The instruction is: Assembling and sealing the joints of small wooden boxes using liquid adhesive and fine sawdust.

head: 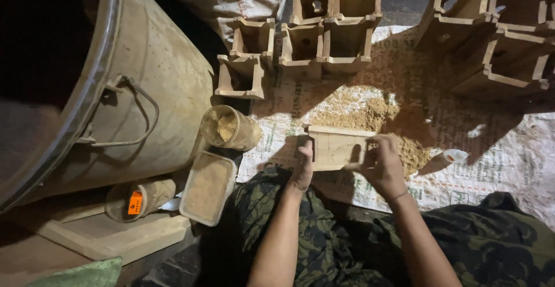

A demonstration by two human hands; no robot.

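Observation:
A small open wooden box (337, 145) rests on a printed white sack sheet (509, 159), just in front of my knees. My left hand (303, 165) grips the box's left end. On the right side of the box, my right hand (381, 162) has its fingers pinched against the edge; whether something small is in them is unclear. A heap of sawdust (370, 113) lies right behind and beside the box.
A big dusty metal drum (144, 73) fills the left. Beside it are a sawdust-filled clear jar (228, 128), a rectangular tub (207, 187) and a lying bottle (139, 199). Several wooden boxes (324, 26) stand behind, more at the right (497, 38). A small glue bottle (442, 161) lies right.

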